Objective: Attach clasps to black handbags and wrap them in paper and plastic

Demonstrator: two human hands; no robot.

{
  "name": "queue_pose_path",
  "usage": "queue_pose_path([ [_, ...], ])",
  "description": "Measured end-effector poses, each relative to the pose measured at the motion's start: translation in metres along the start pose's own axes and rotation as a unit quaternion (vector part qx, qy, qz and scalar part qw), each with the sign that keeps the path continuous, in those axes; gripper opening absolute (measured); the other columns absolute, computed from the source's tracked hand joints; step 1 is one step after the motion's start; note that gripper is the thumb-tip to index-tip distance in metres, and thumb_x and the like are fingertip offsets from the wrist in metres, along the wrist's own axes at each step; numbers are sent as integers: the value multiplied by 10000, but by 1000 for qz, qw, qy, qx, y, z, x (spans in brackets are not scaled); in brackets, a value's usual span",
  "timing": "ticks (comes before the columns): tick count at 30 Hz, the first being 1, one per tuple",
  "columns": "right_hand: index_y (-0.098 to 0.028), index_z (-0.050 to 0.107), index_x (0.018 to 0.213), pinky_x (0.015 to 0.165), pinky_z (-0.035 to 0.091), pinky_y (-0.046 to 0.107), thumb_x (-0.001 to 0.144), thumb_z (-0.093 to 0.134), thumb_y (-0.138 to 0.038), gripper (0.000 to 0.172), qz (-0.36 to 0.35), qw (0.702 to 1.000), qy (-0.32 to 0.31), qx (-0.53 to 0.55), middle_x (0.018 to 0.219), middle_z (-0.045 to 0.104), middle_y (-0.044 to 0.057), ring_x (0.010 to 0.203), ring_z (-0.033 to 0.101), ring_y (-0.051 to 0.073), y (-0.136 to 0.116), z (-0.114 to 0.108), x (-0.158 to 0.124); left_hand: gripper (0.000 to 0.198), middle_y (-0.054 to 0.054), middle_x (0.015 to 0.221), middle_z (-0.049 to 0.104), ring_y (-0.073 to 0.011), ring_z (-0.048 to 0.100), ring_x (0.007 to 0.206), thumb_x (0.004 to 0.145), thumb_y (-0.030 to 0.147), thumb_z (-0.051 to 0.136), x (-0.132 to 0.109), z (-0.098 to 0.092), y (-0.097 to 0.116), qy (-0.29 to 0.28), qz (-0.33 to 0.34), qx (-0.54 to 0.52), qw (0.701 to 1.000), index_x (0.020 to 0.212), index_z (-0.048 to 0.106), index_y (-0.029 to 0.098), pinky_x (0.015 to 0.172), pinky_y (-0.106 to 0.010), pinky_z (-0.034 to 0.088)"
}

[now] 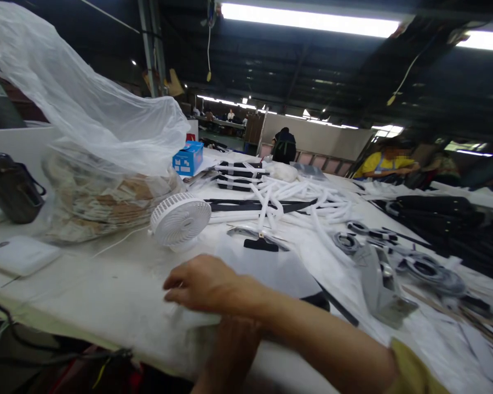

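White sheet (271, 271), smooth and flat with a curved outline, lies on the pale counter (119, 279) in the head view, partly under the right forearm; a black tab (261, 245) crosses its far end and black material shows at its near edge. The right hand (199, 282) is just beyond the sheet's left side, its fingers bent and the thumb near them; blur hides whether they pinch anything. The left forearm (230, 353) crosses beneath the right; its hand is largely hidden, so I cannot tell how its fingers stand. Near the right hand stands a round fan (181, 220) of white plastic with a ribbed grille. Behind it slumps a filmy, wrinkled plastic bag (119, 142) of brown and whitish pieces, beside a blue box (188, 158). White tubular strips (308, 194) tangle past the sheet; rightward are coiled grey rolls (425, 268) and an angular metal fixture (378, 287).
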State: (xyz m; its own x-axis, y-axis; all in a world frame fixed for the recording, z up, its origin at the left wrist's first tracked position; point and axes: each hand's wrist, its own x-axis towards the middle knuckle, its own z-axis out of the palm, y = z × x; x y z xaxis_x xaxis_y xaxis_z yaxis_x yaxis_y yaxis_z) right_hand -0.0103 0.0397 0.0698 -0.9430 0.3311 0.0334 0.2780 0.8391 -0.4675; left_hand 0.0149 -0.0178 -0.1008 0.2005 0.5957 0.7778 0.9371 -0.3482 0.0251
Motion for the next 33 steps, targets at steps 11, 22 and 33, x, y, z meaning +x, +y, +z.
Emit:
queue_pose_path([
  [11, -132, 763, 830, 638, 442, 211, 782, 584, -143, 186, 325, 940, 100, -1, 743, 715, 48, 733, 653, 160, 182, -82, -78, 347, -40, 1099, 721, -162, 632, 990, 999, 154, 344, 12, -6, -1, 118, -1, -48, 992, 1101, 673, 196, 874, -307, 392],
  [22, -171, 729, 956, 634, 449, 228, 643, 796, -294, 343, 402, 913, 65, 24, 841, 711, 35, 807, 660, 207, 221, -47, -59, 353, -43, 1110, 721, -163, 631, 1010, 1003, 146, 348, 15, -13, -1, 74, 10, -43, 996, 1091, 688, 176, 896, -300, 387],
  [33, -147, 506, 1336, 818, 463, 301, 674, 792, -312, 740, 382, 915, 131, 5, 1066, 692, 82, 998, 626, 257, 181, -62, -81, 281, -32, 1139, 712, -169, 629, 1032, 980, 117, 429, 17, -20, 4, 30, -8, -46, 998, 1130, 658, 180, 897, -317, 391],
])
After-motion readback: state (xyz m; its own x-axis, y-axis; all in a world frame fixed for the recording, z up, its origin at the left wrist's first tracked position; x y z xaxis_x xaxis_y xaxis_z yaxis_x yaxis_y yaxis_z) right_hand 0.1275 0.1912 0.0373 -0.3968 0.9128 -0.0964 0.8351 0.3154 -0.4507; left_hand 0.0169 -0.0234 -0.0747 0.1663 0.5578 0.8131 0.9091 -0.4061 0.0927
